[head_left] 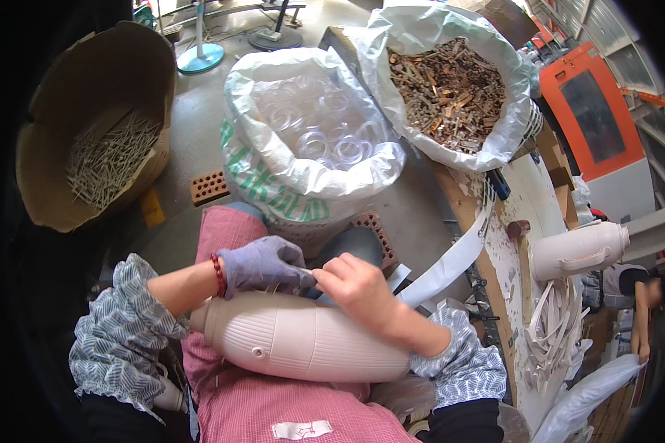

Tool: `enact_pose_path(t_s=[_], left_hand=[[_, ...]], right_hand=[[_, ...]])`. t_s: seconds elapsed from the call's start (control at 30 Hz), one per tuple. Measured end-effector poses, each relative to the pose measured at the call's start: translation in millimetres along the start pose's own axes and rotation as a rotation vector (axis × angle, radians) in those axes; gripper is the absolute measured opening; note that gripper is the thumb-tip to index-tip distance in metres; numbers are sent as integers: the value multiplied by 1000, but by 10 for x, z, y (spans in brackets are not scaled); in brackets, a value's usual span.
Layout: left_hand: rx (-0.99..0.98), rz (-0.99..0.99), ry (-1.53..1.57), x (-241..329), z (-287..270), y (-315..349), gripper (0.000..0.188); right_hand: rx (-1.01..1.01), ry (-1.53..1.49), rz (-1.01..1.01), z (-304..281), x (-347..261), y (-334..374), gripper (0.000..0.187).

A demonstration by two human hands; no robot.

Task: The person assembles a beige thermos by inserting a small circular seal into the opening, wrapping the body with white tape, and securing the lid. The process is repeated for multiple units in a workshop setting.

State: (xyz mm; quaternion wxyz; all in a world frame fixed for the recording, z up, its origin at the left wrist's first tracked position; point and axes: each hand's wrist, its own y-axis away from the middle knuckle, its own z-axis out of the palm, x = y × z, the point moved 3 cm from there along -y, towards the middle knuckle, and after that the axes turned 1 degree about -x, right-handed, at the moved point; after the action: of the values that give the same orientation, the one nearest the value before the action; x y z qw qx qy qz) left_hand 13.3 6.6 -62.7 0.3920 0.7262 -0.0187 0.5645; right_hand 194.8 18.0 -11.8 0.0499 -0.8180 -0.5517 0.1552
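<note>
Across my lap lies a pale pink ribbed thermos flask shell point(288, 338), its narrow neck toward my left and a small round hole in its side. My left hand point(262, 264), in a purple-grey glove, is closed just above the shell. My right hand point(355, 286) is bare, and its thumb and forefinger pinch together beside the left fingertips. A thin pale piece point(307, 271) shows between the two hands; its kind is too small to tell. My right wrist rests close over the shell's wide end.
Ahead, a white sack point(362, 181) holds clear plastic rings. A second sack point(521, 111) holds brown metal-like pieces. A cardboard box point(41, 173) with thin sticks stands left. On the right bench point(513, 292) are another flask shell point(580, 251) and pale strips point(553, 332). Another person stands far right.
</note>
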Motion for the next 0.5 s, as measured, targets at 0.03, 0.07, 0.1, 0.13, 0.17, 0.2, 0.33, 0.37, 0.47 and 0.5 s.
enact_pose_path(t_s=[0.03, 0.07, 0.1, 0.13, 0.17, 0.2, 0.33, 0.37, 0.47, 0.5], left_hand=[[19, 23, 16, 4, 24, -36, 38], [16, 85, 34, -89, 56, -97, 37], [7, 55, 24, -27, 59, -39, 39], [25, 111, 28, -26, 74, 20, 41], [20, 176, 19, 31, 85, 62, 43], [-47, 64, 4, 249, 99, 184, 46], [162, 788, -613, 594, 154, 464, 38], [174, 866, -727, 714, 172, 596, 36], [184, 920, -949, 635, 249, 831, 39], [211, 933, -994, 561, 262, 881, 39]], right_hand=[[-36, -91, 7, -68, 188, -46, 22], [147, -82, -16, -170, 471, -94, 21], [242, 28, 25, -403, 766, -205, 16], [256, 72, 243, -577, 1143, -288, 14], [445, 22, 361, -781, 1513, -337, 16], [478, 114, 563, -951, 1890, -349, 19], [407, 463, 733, -970, 3071, -461, 25], [356, 505, 767, -950, 3165, -494, 26], [325, 299, 806, -1086, 3414, -487, 21], [322, 243, 827, -1126, 3340, -492, 23]])
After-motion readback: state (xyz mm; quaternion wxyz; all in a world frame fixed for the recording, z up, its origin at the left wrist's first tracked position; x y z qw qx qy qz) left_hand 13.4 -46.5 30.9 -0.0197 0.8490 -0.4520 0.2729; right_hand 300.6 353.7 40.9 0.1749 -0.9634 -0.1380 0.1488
